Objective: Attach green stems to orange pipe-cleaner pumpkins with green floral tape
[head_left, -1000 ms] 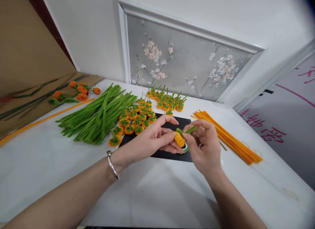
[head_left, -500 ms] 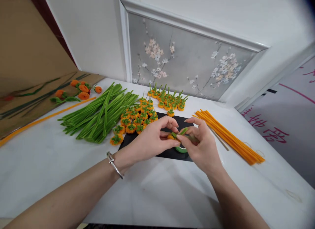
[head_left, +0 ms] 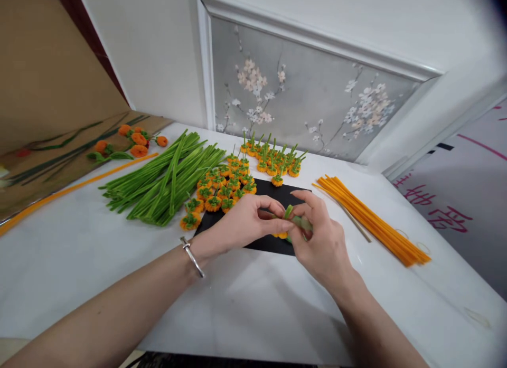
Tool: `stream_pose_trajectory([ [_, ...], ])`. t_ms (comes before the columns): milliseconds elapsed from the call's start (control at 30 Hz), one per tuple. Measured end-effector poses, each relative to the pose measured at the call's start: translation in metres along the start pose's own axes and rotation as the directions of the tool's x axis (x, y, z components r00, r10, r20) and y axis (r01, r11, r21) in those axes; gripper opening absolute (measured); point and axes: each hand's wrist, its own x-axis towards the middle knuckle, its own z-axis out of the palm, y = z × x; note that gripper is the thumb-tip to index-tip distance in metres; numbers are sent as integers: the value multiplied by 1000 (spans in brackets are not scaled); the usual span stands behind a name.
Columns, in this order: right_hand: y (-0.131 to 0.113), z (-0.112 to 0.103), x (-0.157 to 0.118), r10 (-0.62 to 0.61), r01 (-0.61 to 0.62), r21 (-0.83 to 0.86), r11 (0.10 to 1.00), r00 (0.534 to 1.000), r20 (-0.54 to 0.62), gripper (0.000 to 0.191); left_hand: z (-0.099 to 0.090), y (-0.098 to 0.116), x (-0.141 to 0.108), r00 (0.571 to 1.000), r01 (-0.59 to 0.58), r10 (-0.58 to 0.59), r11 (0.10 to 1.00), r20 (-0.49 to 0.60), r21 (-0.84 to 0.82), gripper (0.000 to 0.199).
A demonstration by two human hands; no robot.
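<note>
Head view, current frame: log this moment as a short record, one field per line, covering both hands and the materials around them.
Left hand: the hand pinches an orange pipe-cleaner ornament
Right hand: the hand has its fingertips at the ornament's green top; exact grip hidden
Under the hands: black mat
Beyond the mat: upright-stemmed orange ornaments
Left side: green pipe cleaners, piled loosely
Right side: orange pipe cleaners, bundled
Left wrist: silver bracelet

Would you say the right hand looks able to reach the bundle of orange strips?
Probably yes: only a thin stick lies between the right hand and the orange bundle, though that hand holds a green strip.
</note>
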Motion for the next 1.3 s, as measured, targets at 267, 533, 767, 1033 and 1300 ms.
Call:
stream_pose_trajectory([
  [267,14,-24,8,36,-252,529,810,923,383,71,-6,-4,-2,986,126,-107,980,125,-156,22],
  [533,19,-29,9,163,-356,451,818,897,411,50,-9,2,-1,979,187,-170,969,113,-161,26],
  [767,17,-28,9,100,-197,382,903,960,260,49,-10,5,-1,978,181,-161,972,135,-150,22],
  [1033,14,-27,8,69,-136,276,952,968,239,49,-13,9,-2,992,63,-64,998,111,9,23],
  [1300,17,-26,13,9,-59,224,973,976,219,23,-8,11,-3,997,-25,3,967,83,254,18],
])
